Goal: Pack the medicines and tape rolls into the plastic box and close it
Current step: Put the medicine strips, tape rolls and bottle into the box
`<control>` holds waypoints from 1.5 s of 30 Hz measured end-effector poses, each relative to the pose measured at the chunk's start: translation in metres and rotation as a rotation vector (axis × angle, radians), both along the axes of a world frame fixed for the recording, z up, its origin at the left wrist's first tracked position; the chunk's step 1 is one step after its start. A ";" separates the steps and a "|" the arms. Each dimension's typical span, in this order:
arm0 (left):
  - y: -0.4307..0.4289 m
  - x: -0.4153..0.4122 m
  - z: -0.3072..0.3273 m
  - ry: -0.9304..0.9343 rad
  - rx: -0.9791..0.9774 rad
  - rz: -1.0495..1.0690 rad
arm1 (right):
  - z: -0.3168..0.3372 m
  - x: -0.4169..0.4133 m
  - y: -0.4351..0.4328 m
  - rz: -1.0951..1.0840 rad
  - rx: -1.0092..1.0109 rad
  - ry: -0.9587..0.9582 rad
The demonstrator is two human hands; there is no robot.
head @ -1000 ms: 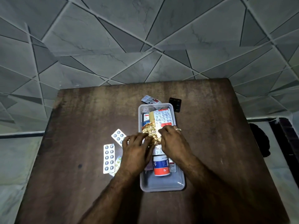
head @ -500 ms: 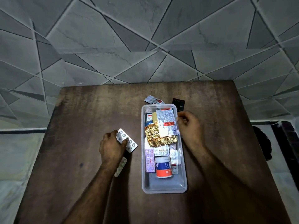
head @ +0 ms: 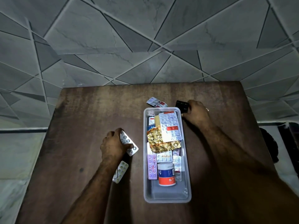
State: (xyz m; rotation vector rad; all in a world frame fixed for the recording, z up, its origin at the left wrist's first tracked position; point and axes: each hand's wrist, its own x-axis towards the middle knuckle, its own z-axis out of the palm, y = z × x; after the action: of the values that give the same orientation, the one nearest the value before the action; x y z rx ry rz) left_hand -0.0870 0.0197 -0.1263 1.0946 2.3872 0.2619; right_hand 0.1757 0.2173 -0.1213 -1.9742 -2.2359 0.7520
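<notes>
A clear plastic box (head: 168, 198) stands open on the brown table, holding several blister strips, a gold foil strip (head: 161, 142) and a white bottle with an orange base (head: 166, 174). My left hand (head: 113, 146) is left of the box, fingers closed on a silver blister strip (head: 130, 143). Another strip with pale pills (head: 120, 173) lies partly under my left wrist. My right hand (head: 197, 112) is at the box's far right corner, gripping a black blister strip (head: 182, 106). A white and red strip (head: 156, 102) lies just beyond the box.
The brown wooden table (head: 90, 120) stands against a grey tiled wall (head: 145, 46). A dark object (head: 268, 146) sits beyond the table's right edge. No lid or tape roll is in view.
My right hand has moved from the box's rim out to the black strip and closed on it. My left hand stays on the silver strip.
</notes>
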 end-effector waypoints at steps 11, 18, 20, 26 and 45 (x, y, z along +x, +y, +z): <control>0.007 -0.016 0.003 -0.198 0.155 0.131 | -0.004 -0.012 0.041 0.261 -0.099 -0.254; 0.010 -0.016 0.015 -0.531 0.340 0.292 | -0.002 -0.010 0.038 0.223 -0.058 -0.224; 0.010 -0.018 0.017 -0.583 0.356 0.309 | 0.000 -0.010 0.038 0.197 -0.088 -0.223; 0.009 -0.020 0.036 -0.652 0.404 0.324 | 0.009 -0.002 0.032 -0.051 -0.094 0.027; -0.003 0.040 0.070 -0.732 0.187 -0.008 | 0.097 0.010 -0.074 -0.025 -0.345 0.580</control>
State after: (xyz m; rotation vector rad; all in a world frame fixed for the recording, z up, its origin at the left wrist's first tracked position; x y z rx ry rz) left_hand -0.0474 0.0166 -0.0567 0.8801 1.7238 0.7518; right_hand 0.1856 0.1430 -0.0240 -1.5966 -1.8193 1.5549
